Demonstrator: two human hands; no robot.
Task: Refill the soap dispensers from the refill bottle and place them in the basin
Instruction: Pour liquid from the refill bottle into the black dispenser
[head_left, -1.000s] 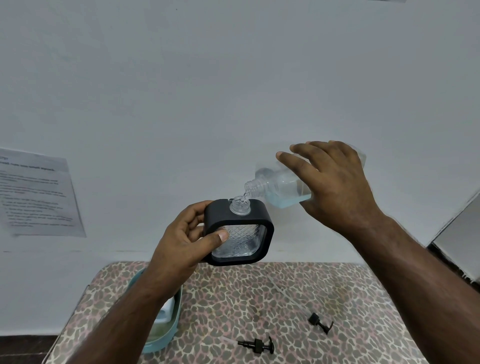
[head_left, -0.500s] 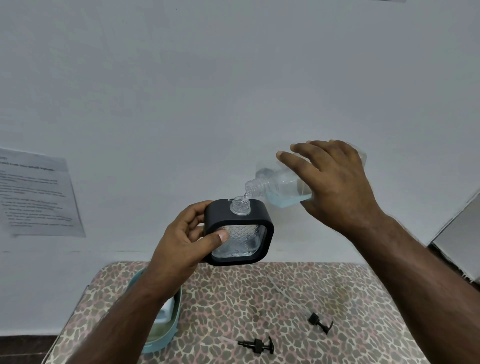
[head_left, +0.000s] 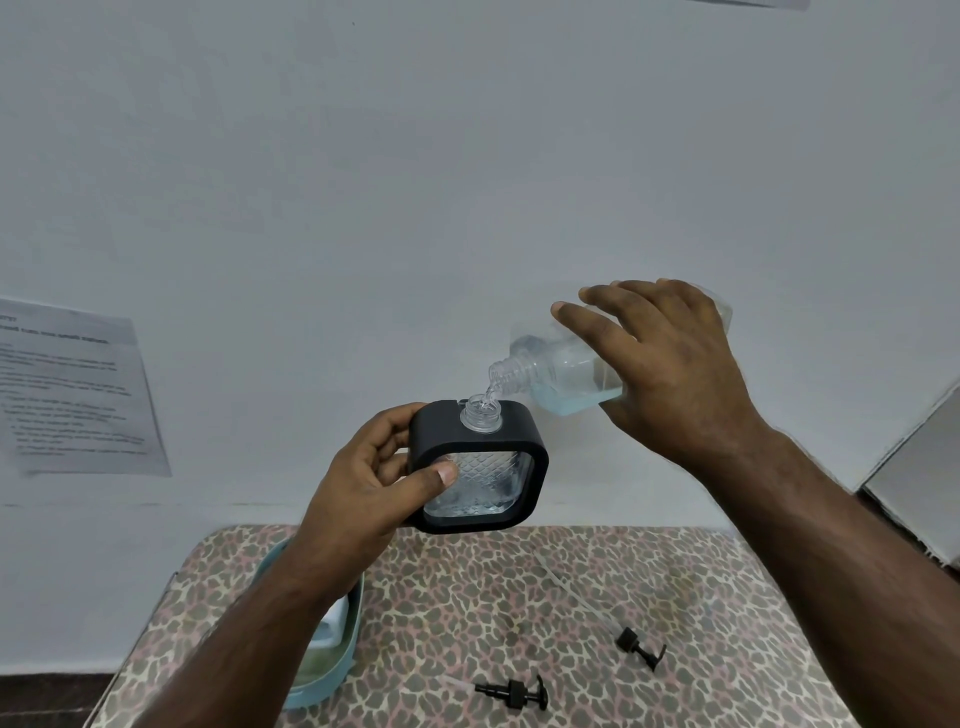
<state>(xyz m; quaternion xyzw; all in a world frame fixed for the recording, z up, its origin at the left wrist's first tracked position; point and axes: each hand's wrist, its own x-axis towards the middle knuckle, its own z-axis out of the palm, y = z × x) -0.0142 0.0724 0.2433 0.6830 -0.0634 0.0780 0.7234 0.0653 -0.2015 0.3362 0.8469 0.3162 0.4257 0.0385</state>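
My left hand (head_left: 374, 488) grips a square soap dispenser (head_left: 480, 470) with a black frame and a clear patterned window, held upright above the table with its neck uncapped. My right hand (head_left: 670, 364) holds the clear refill bottle (head_left: 558, 374) tilted down to the left, pale blue liquid inside. A thin stream runs from its mouth into the dispenser's neck. A little liquid shows at the bottom of the dispenser. The light blue basin (head_left: 343, 660) sits at the table's left, mostly hidden by my left forearm, with something white inside.
Two black pump heads lie on the leopard-print table (head_left: 519, 597): one (head_left: 514, 693) near the front edge, another (head_left: 641, 647) to its right with a clear tube. A printed sheet (head_left: 67, 389) hangs on the wall at left.
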